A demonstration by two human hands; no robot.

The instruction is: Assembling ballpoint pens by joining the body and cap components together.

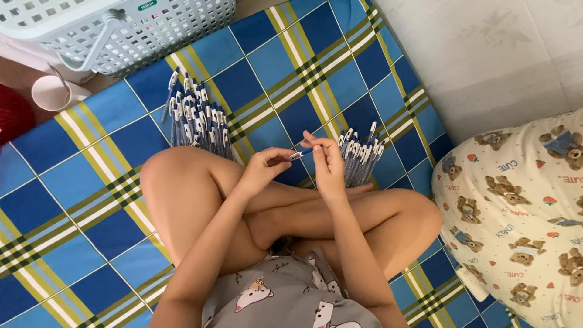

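a: where are the hands?

b: just above the crossed legs, near the middle. the left hand [265, 165] and the right hand [328, 163] meet over one pen [302, 154], a thin blue and white one lying roughly level between them. the left fingertips pinch its end at 9 o'clock, the right fingers close around the other end at 3 o'clock.

a: and the other pens?

b: two heaps on the blue plaid mat [79, 182]. the larger pile of pens [195, 118] lies at 10 o'clock from the hands, just beyond the left knee. the smaller pile of pens [361, 155] sits at 3 o'clock, just beside the right hand.

a: anything else around?

b: a pale green plastic basket [133, 27] at 11 o'clock, at the mat's far edge, with a white cup [51, 92] near it on the floor. a teddy-bear print pillow [522, 218] lies at 4 o'clock, well apart from the hands.
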